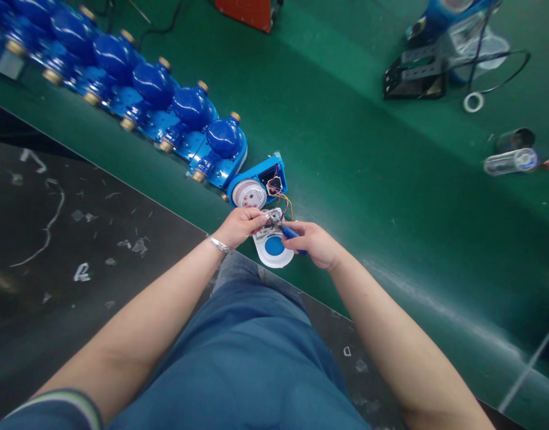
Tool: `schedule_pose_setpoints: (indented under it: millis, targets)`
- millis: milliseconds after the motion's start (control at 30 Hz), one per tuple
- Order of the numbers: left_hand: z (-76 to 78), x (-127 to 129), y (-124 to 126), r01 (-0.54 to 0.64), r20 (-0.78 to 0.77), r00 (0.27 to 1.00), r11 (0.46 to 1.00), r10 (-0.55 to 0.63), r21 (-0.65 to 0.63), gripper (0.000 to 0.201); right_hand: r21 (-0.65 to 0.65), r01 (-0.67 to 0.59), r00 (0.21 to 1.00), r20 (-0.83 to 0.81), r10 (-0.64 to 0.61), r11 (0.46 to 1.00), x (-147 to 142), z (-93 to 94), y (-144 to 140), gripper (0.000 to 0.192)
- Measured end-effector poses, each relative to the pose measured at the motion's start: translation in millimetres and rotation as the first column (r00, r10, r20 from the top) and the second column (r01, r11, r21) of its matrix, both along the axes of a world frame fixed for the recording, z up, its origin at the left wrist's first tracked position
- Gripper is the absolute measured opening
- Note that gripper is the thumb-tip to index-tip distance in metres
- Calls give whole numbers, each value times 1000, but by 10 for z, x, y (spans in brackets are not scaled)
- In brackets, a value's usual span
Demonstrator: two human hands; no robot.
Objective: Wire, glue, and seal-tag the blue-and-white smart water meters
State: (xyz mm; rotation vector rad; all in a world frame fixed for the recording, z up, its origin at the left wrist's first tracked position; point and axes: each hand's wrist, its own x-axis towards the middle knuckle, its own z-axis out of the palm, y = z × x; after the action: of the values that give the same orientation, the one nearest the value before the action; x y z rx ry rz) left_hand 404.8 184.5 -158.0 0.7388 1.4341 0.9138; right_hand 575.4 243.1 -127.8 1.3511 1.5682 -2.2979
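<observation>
Nearest of all is the person's lap in blue jeans (251, 370), with both bare forearms reaching forward over it to the edge of the green bench (368, 179). Off to the left lies a dark floor (68, 251) scattered with pale scraps and bits of wire. Along the bench edge runs a slanting row of blue water meters (135, 83) with brass fittings, and at the near end of the row sits an open meter (256, 185) with its white dial showing and coloured wires trailing out of its blue housing. The left hand (241, 226), a silver bracelet (219, 243) on its wrist, has its fingertips pinched together on a small grey part (270, 218) where those wires end. That part rests on top of a white cover with a blue disc (273, 248), which lies at the bench edge just in front of the open meter. The right hand (313, 243) is closed around a blue-handled tool (291, 233) whose tip meets the grey part, so both hands come together over the cover. Further right, well apart from the hands, a clear tube (511, 161) lies on its side by a dark cup, and beyond them stand a black bracket (415, 74) and a white ring (474, 102) among cables
</observation>
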Motion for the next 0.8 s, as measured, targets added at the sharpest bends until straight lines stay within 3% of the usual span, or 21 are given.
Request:
schedule_pose_setpoints:
  millis: [67,167,333,467,533,567,633,700,767,800]
  targets:
    - [27,28,18,-18,-69,997,999,15,-39,30,283,-85,991,125,50,955,-20,18,-44,44]
    - [58,60,37,-60,-128,991,995,49,-83,30,601,-246,947,317,56,761,-45,59,-146,47]
    - [46,78,31,-47,-100,994,995,37,-93,31,709,-425,863,505,15,562,-50,151,-280,46]
    - [40,118,10,-82,-85,994,988,71,-130,32,713,-499,812,583,-21,492,-39,208,-336,45]
    - [58,145,-3,-112,-81,992,983,101,-145,33,724,-455,829,557,-52,518,-35,199,-358,46]
    - [70,155,-10,-125,-69,991,981,115,-147,33,726,-394,853,517,-70,564,-35,183,-366,47]
    - [87,166,-23,-142,-10,990,981,142,-135,35,649,-173,924,368,-106,741,-41,134,-376,49]
    - [88,165,-38,-152,70,985,984,159,-97,36,420,98,964,183,-190,902,-54,83,-382,52]
    - [69,163,-54,-163,130,977,985,170,-63,37,255,240,955,111,-275,937,-66,60,-397,56]
    - [55,166,-63,-167,144,974,984,174,-59,36,275,244,950,125,-286,930,-71,62,-412,56]
